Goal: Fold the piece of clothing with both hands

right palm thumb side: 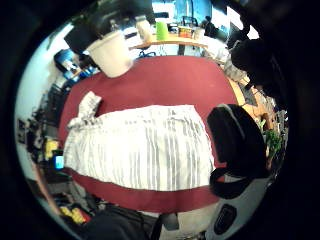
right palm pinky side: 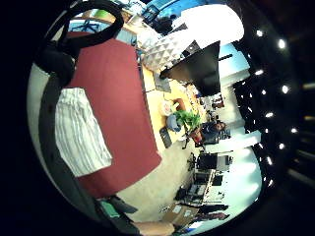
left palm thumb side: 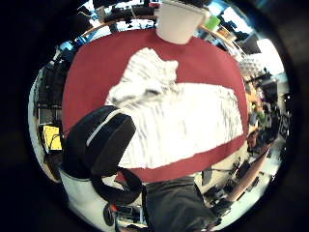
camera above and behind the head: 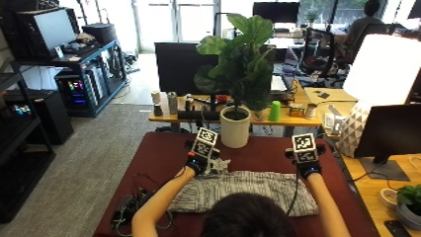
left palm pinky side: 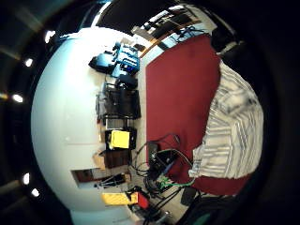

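A grey and white striped garment [camera above and behind the head: 243, 190] lies spread flat on the red table [camera above and behind the head: 263, 153] in front of the person, one part bunched at its far left corner [camera above and behind the head: 216, 167]. My left hand [camera above and behind the head: 195, 165] hovers at that far left corner and my right hand [camera above and behind the head: 307, 170] at the far right corner. Both palm cameras look down on the cloth [left palm thumb side: 178, 121] [right palm thumb side: 140, 147] from some height. No cloth is between the fingers [left palm thumb side: 104, 142] [right palm thumb side: 235, 142], which look relaxed. The garment's near edge is hidden behind the person's head.
A white pot [camera above and behind the head: 234, 131] with a large plant stands at the table's far edge between the hands. Cables [camera above and behind the head: 128, 205] hang at the left edge. A monitor [camera above and behind the head: 388, 133] stands on a wooden desk to the right.
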`<act>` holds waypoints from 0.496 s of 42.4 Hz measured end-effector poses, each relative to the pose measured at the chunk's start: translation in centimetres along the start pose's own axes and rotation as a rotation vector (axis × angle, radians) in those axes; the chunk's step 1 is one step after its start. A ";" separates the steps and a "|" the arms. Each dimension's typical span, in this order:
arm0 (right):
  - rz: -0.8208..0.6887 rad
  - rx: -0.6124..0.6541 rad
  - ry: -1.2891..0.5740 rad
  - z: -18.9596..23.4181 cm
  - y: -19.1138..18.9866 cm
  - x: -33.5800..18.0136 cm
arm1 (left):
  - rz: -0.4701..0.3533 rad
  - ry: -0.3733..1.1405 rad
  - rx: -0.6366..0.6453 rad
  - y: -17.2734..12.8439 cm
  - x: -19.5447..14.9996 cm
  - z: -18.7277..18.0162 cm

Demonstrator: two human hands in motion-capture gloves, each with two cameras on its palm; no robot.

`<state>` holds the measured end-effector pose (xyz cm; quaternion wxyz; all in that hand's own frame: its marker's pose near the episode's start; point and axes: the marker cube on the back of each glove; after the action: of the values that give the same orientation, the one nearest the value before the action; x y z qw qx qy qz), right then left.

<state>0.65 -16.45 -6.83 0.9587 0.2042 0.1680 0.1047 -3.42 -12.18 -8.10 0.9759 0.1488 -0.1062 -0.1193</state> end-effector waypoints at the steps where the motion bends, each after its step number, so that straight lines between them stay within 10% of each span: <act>1: -0.006 -0.046 0.003 0.0 1.0 0.3 | 0.016 0.010 0.000 0.6 0.5 0.2; 11: 0.021 -0.215 -0.069 1.3 7.5 1.7 | 0.158 0.141 -0.022 6.0 5.3 4.5; 21: 0.237 -0.617 -0.112 12.4 11.3 1.1 | 0.104 0.257 -0.195 9.0 7.4 8.2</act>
<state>4.68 -10.50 8.35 0.9642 -0.0720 0.0505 0.2502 3.47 -7.94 3.69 0.9961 0.0618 0.0240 -0.0582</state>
